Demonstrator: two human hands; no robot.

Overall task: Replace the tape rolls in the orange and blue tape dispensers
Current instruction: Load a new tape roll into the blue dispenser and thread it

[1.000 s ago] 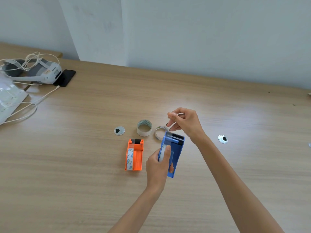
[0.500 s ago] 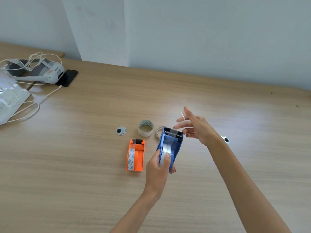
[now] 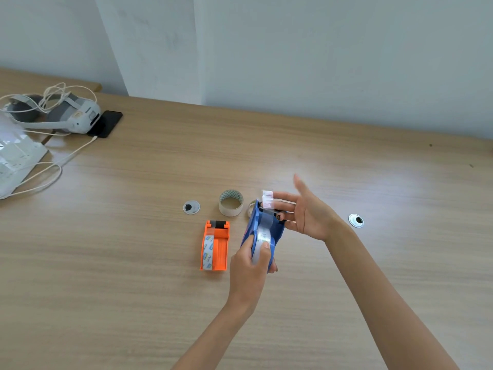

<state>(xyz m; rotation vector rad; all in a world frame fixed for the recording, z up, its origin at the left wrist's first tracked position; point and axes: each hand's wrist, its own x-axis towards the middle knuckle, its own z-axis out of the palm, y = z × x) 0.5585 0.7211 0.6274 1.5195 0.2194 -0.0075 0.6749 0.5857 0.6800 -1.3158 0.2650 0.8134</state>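
Note:
My left hand grips the blue tape dispenser, tilted up off the table, with a clear tape roll seated in it under my thumb. My right hand is just right of the dispenser's cutter end, fingers spread, with a short strip of tape stuck to a fingertip. The orange dispenser lies flat on the table to the left with a roll in it. A used tape core stands behind it. Another thin roll lies mostly hidden behind the blue dispenser.
Two round disc caps lie on the wooden table, a left cap and a right cap. At the far left are a white headset with cables, a black phone and a white power strip.
My right hand went from pinching at the cutter to spread fingers, with a strip of tape now stuck on a fingertip. My left hand tilted the blue dispenser more upright.

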